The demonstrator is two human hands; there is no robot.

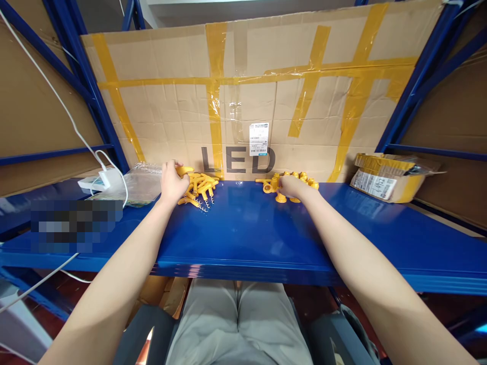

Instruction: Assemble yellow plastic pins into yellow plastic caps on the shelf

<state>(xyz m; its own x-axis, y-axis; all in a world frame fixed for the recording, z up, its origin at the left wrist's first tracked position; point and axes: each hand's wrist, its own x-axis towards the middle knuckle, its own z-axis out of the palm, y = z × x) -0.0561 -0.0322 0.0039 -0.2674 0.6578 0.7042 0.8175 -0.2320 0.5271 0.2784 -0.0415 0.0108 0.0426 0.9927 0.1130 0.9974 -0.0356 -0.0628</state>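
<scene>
On the blue shelf, left of the middle, lies a pile of yellow plastic pieces [200, 186], several with silvery metal spirals at their ends. My left hand [173, 181] is at the pile's left side, its fingers closed on a yellow piece [185, 171]. Right of the middle is a group of round yellow caps [280, 197]. My right hand [291, 186] reaches down into that group, fingertips bent and mostly hidden, so what it grips cannot be made out.
A taped cardboard sheet [175, 121] marked LED stands behind the shelf [243, 228]. At the left are a white power strip [91, 183], cables and a clear plastic bag [142, 182]. An open small carton [384, 180] sits at the right.
</scene>
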